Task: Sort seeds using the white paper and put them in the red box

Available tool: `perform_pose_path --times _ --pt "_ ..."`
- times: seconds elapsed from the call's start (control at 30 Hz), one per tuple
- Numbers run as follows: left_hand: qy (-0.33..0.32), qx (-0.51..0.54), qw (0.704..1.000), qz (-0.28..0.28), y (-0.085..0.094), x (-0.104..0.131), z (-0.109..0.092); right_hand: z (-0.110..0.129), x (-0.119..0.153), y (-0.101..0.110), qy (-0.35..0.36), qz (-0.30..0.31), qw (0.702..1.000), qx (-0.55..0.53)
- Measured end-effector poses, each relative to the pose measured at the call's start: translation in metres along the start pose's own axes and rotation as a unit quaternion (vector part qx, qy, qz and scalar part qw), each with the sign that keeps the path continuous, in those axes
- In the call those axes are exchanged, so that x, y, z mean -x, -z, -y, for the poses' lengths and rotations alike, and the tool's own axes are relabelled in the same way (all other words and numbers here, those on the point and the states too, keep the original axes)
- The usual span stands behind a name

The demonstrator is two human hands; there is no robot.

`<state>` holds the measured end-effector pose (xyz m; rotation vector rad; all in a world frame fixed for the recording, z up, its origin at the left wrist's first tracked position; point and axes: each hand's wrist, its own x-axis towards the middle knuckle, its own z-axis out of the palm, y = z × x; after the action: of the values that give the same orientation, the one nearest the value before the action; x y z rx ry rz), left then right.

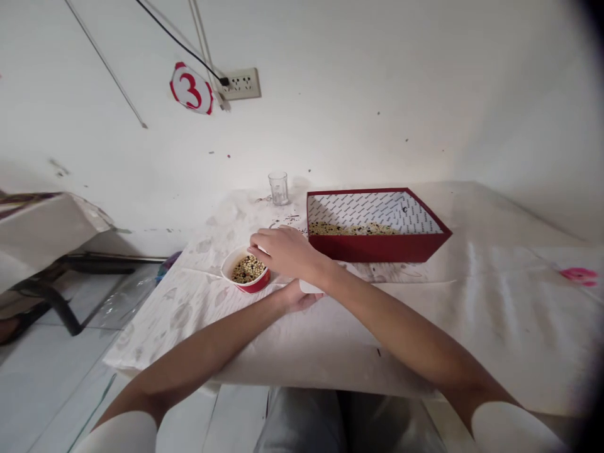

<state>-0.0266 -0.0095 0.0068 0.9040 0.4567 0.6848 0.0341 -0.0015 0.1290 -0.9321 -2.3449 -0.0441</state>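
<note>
My right hand reaches over the right rim of a red and white paper bowl, its fingers curled together. What they pinch, if anything, is hidden. Inside the bowl lie mixed beans and grains, pale yellow with dark ones among them. Crossing beneath my right forearm, my left hand is closed around a smooth white object, mostly covered by the right wrist. Its kind cannot be made out.
A red box with patterned white lining holds more mixed grains. Near the wall stands a clear glass, with dark bits scattered by it. A pink item lies far right on the tablecloth. A socket strip is on the wall.
</note>
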Motion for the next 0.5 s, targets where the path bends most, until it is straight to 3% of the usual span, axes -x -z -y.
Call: perform_pose_path --times 0.07,0.13,0.3,0.4,0.5 --pt "0.002 0.01 1.0 -0.008 0.001 -0.001 0.001 -0.004 -0.007 -0.008 0.004 0.067 0.997 0.03" --pt "0.0 0.016 1.0 -0.003 0.0 -0.003 0.001 -0.013 -0.008 -0.004 -0.008 0.095 0.995 0.021" --pt "0.012 0.031 0.999 -0.028 0.001 -0.005 0.004 -0.06 0.0 0.044 -0.081 0.066 0.994 -0.023" --pt "0.026 0.021 0.999 -0.029 0.004 -0.004 0.007 -0.101 0.01 0.073 -0.189 0.081 0.979 0.017" --pt "0.003 0.007 1.0 -0.015 0.008 -0.003 0.009 -0.141 0.022 0.084 -0.34 0.185 0.916 0.106"
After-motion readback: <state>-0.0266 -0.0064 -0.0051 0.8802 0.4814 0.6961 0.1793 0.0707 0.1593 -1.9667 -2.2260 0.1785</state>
